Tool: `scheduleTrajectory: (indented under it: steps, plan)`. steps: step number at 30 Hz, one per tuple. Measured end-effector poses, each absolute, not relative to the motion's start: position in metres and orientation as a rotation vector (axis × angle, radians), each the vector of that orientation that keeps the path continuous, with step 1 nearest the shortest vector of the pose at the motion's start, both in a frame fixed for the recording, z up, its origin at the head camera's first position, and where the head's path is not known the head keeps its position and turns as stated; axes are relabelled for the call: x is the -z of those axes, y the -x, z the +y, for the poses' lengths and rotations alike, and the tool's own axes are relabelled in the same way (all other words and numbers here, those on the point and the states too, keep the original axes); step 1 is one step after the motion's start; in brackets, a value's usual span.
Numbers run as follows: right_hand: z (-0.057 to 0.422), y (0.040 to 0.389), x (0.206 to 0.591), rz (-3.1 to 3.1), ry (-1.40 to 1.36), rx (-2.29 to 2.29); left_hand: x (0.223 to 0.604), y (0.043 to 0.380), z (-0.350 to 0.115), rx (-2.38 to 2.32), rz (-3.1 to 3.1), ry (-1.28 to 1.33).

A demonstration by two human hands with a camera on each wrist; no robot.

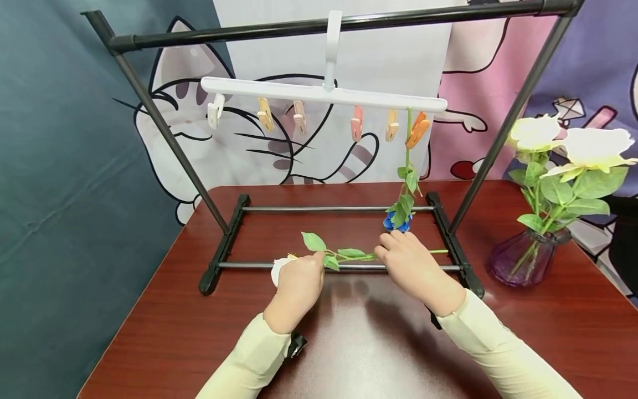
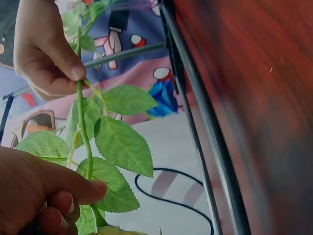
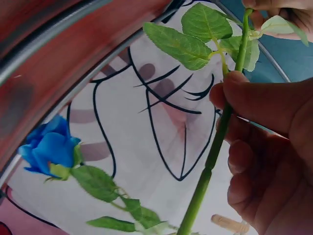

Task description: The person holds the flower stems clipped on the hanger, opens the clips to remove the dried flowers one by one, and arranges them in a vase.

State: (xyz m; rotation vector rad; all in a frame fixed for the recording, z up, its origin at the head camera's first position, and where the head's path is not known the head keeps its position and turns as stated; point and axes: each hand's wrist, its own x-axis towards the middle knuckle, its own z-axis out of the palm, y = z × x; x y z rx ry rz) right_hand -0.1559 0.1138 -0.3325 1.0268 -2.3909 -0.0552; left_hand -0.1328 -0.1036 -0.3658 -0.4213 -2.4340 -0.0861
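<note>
Both hands hold one white rose [image 1: 277,271] with a green leafy stem, lying sideways above the stand's lower front bar. My left hand [image 1: 301,282] pinches the stem [image 2: 84,129] close below the bloom and partly hides the bloom in the head view. Farther along, my right hand [image 1: 416,271] pinches the same stem between thumb and fingers; its bare end points right. Just beyond the right hand, a blue rose [image 1: 397,220] hangs upside down, its stem held by an orange clothespin [image 1: 417,130] at the right end of a white hanger [image 1: 269,88].
The hanger hooks over the top bar [image 1: 423,19] of a black stand on a reddish-brown table [image 1: 174,332]. Several other clothespins, including a white one [image 1: 215,111], hang along it. A purple glass vase [image 1: 520,260] with white roses [image 1: 595,149] stands at the right.
</note>
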Motion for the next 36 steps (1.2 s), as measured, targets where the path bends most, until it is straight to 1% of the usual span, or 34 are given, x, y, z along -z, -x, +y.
scheduleTrajectory:
  steps: [7, 13, 17, 26, 32, 36]
  plan:
    - [0.132, 0.161, 0.335, -2.503, -0.971, -0.036, 0.360, 0.127, -0.098, 0.202, -2.334, 0.488]
    - [0.163, 0.166, 0.329, -2.502, -0.885, -0.136, 0.348, 0.129, -0.102, 0.425, -2.066, 0.590]
    - [0.186, 0.167, 0.319, -2.426, -0.820, -0.231, 0.343, 0.133, -0.103, 0.510, -1.998, 0.642]
    - [0.231, 0.167, 0.303, -2.219, -0.699, -0.362, 0.341, 0.139, -0.102, 0.612, -1.996, 0.647]
    - [0.250, 0.165, 0.300, -2.157, -0.529, -0.428, 0.341, 0.143, -0.099, 0.631, -2.017, 0.637]
    - [0.259, 0.164, 0.300, -2.151, -0.465, -0.454, 0.341, 0.146, -0.096, 0.647, -2.028, 0.633]
